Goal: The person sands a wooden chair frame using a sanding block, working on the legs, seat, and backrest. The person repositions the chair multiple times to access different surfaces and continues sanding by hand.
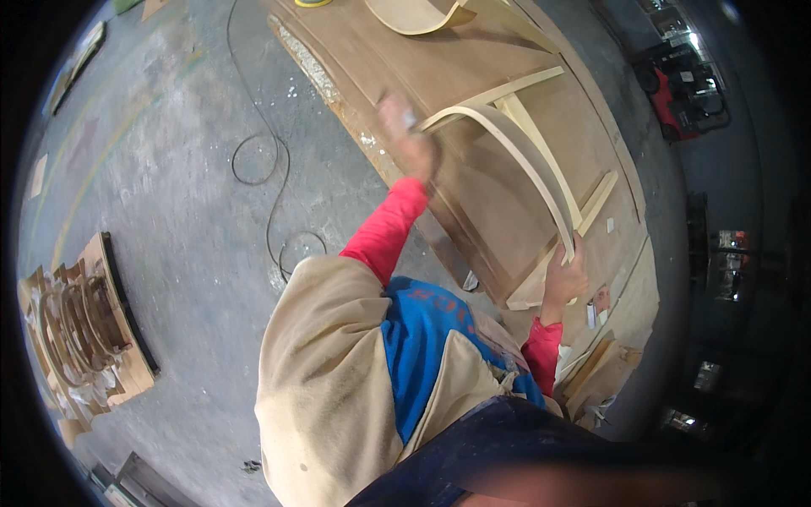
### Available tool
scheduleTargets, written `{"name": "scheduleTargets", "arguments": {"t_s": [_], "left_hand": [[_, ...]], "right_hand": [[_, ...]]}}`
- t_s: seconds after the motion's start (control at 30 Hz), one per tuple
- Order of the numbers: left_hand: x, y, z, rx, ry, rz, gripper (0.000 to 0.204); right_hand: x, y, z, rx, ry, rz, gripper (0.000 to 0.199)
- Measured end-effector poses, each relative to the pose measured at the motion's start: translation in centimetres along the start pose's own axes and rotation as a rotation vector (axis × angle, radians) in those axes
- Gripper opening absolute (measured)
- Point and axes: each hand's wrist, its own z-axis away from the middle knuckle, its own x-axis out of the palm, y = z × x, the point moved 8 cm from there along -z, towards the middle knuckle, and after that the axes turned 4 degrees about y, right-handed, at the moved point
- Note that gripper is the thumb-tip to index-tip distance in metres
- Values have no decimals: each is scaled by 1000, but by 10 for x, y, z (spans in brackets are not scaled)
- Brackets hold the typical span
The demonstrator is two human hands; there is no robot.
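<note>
A pale curved wooden strip (pixel 528 156) arches over a brown board workbench (pixel 397 51), joined to a straight pale rail (pixel 507 87). My right hand (pixel 564 279) grips the strip's lower end near the bench's front edge. My left hand (pixel 410 139), blurred by motion, is at the strip's upper end. It is closed around a small pale object that I cannot make out. Red sleeves cover both arms, and a beige vest over a blue shirt fills the lower middle.
A thin black cable (pixel 272 182) loops over the grey concrete floor left of the bench. Stacked curved wooden pieces (pixel 84 325) lie at far left. A red machine (pixel 684 93) stands at top right. Another curved pale piece (pixel 414 15) rests on the bench's far end.
</note>
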Motion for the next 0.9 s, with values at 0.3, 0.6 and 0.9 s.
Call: {"name": "scheduleTargets", "arguments": {"t_s": [0.3, 0.6, 0.9], "left_hand": [[70, -33, 34, -606, -310, 199, 56], [72, -118, -51, -158, -1046, -516, 46], [114, -174, -16, -373, -1463, -487, 52]], "right_hand": [[-3, -11, -7, -59, 19, -28, 34], [-1, -10, -10, -108, 76, -55, 34], [3, -2, -9, -95, 57, -37, 38]]}}
